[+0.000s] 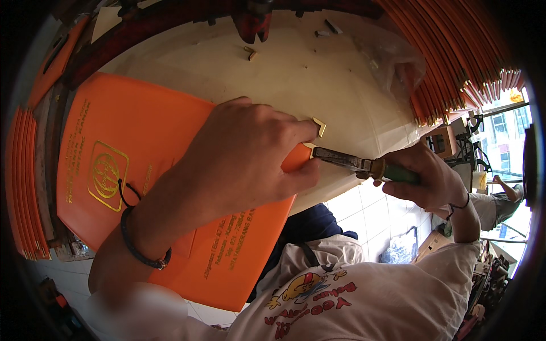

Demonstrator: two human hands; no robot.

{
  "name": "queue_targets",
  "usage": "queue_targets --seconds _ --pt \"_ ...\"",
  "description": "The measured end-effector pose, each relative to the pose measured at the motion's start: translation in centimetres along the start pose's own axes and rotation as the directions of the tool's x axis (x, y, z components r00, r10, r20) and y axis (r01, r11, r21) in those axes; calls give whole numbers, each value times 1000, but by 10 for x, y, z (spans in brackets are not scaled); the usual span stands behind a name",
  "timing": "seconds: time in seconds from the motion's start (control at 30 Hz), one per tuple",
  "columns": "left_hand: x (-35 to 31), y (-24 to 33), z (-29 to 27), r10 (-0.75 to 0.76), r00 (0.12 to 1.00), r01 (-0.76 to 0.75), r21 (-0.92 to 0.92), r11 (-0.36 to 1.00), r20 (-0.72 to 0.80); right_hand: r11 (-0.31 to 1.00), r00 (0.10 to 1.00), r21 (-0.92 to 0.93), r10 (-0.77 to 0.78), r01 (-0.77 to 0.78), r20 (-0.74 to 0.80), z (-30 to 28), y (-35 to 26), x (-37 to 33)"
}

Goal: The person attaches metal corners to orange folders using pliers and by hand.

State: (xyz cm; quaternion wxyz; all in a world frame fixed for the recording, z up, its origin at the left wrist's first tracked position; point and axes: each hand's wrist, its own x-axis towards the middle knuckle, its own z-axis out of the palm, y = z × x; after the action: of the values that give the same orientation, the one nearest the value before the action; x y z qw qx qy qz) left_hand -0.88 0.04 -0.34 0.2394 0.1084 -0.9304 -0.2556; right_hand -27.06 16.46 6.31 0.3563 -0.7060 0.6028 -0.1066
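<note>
A large orange folder (153, 119) with gold print lies at the left, partly under my forearm. My left hand (259, 148) is closed on its right-hand corner, with thumb and fingers on either side of the tip. A gold metal corner piece (321, 127) shows at the index fingertip; whether it is pinched or only touched I cannot tell. My right hand (429, 176) grips pliers (347, 160) with a green handle. Their jaws meet the folder's corner, where a second gold corner piece (309, 146) shows. How firmly the jaws are closed is hidden.
Loose gold pieces (250, 54) lie on the pale worktable (273, 79), below a dark red metal tool (250, 25). Stacked orange folders (449, 57) with gold corners stand at the upper right, more folders (25, 182) at the left edge. Another person (500, 207) is at the far right.
</note>
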Motion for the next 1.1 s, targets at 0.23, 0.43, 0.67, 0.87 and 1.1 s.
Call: queue_targets --seconds 0.23,0.43,0.67,0.87,1.1 --pt "1 0 -1 3 1000 -3 -5 1000 -1 997 996 -2 -71 71 -44 4 5 2" --pt "0 1 -1 -11 1000 11 4 1000 28 994 998 -90 -57 57 -2 1 -2 8" --pt "1 0 0 -3 1000 3 -22 1000 12 994 996 -72 -85 83 -18 3 2 8" --pt "-1 0 -1 -6 1000 7 -27 1000 6 992 994 -77 -104 103 -21 4 3 8" --pt "-1 0 -1 1 1000 -1 -21 1000 13 994 998 -84 -68 68 5 2 -3 8"
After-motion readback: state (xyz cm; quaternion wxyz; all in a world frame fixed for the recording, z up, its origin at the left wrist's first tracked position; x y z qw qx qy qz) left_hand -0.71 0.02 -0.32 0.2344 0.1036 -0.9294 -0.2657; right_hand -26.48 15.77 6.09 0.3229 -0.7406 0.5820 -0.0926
